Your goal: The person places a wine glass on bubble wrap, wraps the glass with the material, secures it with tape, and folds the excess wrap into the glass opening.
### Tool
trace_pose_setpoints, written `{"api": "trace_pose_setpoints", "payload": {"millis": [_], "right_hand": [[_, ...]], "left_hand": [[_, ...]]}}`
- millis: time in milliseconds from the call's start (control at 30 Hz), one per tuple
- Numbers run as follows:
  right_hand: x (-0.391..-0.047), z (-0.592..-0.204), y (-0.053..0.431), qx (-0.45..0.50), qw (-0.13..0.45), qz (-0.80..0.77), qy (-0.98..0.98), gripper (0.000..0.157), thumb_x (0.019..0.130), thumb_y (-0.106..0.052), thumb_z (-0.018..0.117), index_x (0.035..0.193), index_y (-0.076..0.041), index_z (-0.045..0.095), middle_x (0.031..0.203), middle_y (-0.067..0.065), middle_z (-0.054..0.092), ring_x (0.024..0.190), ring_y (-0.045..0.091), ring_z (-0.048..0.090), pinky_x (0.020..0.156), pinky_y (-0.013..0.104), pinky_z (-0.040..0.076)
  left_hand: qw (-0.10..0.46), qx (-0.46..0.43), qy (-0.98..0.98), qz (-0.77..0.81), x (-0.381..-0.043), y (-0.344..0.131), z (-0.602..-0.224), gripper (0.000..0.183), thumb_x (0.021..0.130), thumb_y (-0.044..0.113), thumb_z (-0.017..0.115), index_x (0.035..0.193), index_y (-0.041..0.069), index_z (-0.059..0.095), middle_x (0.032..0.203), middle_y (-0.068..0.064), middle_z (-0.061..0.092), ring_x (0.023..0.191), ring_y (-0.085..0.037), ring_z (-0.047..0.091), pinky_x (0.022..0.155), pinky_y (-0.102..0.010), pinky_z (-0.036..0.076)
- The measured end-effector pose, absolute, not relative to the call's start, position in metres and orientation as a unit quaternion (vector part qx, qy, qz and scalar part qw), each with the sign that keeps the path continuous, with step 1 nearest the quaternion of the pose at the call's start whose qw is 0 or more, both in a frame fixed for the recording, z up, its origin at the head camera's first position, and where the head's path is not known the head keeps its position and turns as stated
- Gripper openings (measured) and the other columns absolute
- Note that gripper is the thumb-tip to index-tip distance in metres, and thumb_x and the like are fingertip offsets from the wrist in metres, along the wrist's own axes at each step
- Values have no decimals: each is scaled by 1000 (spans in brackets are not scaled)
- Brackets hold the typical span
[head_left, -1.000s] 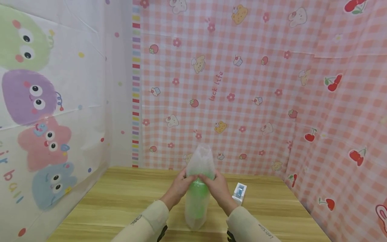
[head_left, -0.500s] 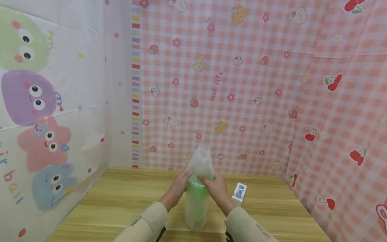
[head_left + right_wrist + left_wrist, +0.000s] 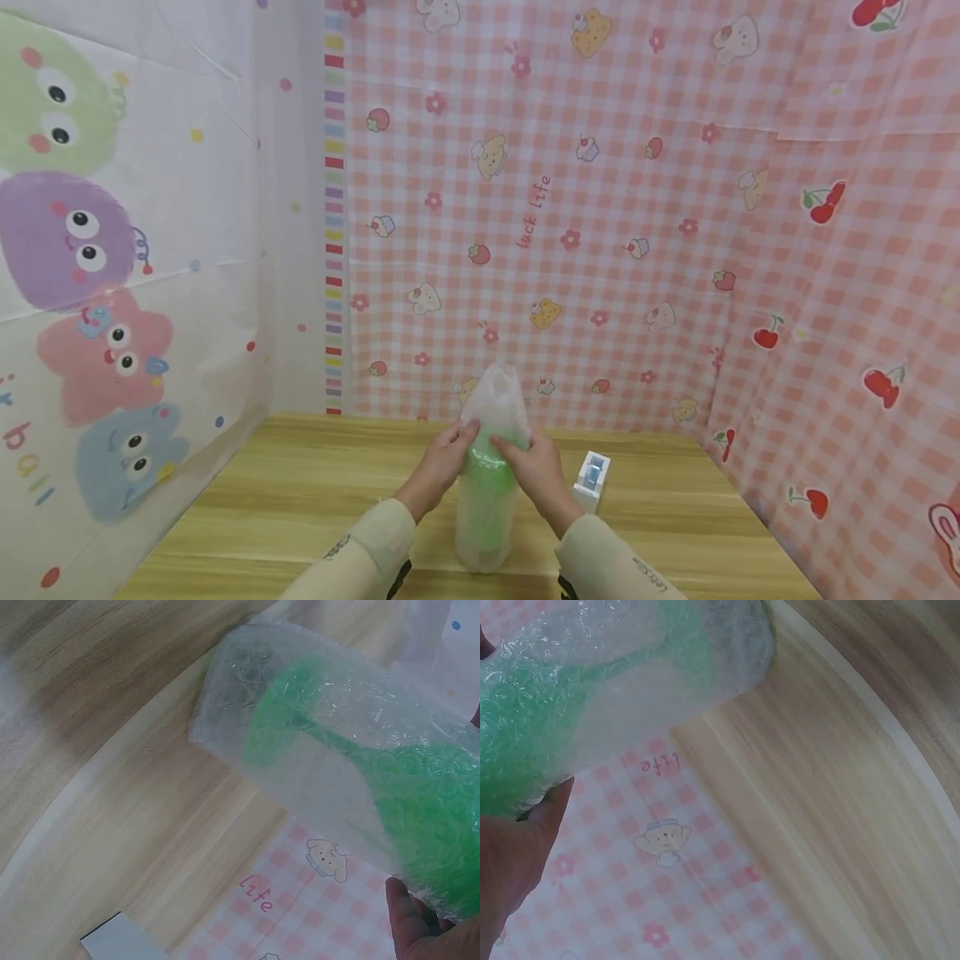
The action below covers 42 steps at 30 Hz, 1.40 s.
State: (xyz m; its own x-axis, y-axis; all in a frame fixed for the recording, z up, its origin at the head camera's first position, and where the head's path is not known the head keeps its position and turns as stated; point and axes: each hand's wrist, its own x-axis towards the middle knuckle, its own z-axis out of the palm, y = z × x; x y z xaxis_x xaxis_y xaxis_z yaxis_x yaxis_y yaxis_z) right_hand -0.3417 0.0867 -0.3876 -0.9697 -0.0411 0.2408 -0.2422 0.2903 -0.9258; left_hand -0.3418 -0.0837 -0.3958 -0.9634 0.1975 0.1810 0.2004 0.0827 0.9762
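Note:
A clear bubble wrap sleeve stands nearly upright above the table, its upper part narrowing toward the top. Through it shows a green goblet; in the right wrist view its foot, thin stem and wide bowl can be made out. My left hand grips the upper left side of the wrapped goblet, thumb along the edge. From the right, my right hand holds it at the same height, its thumb pressing on the front. The fingers behind the wrap are mostly hidden.
To the right of my right hand, a small white holder with a blue inside, like a tape dispenser, sits on the wood-grain table. A pink checked cloth hangs behind, and a white cartoon-print sheet stands at the left.
My left thumb has shifted from the middle of the wrap to its left edge, away from the right thumb. The right hand keeps nearly the same place.

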Motion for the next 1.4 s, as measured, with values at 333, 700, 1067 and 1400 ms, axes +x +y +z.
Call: {"api": "trace_pose_setpoints", "payload": {"millis": [333,700,1067,1400], "right_hand": [[-341,-389,88,88,97,578,-805,53,93,-47,67,121,-1,63,109,11,70,97,24,67,85,43,56],[-341,-389,85,91,78,581,-805,51,93,-45,67,122,-4,64,109,9,70,98,23,66,86,42,56],[-339,-392,82,81,107,571,-810,57,95,-54,60,114,-1,69,100,10,72,88,20,66,78,38,56],[-335,-392,78,103,100,541,-828,48,93,-51,65,107,-5,70,90,3,70,78,15,60,69,32,54]], "left_hand": [[5,-127,-736,-665,-340,-80,-392,70,102,56,42,149,5,41,145,-18,49,136,-39,41,112,-57,32],[53,-104,-759,-641,-346,-74,-385,70,97,59,51,141,4,51,142,-18,52,132,-37,47,109,-56,37],[36,-80,-769,-634,-345,-77,-381,64,95,56,57,130,2,58,115,-11,66,101,-23,63,86,-43,55],[31,-11,-808,-588,-341,-74,-362,89,89,71,54,133,-7,51,117,-18,61,95,-27,62,76,-43,56]]}}
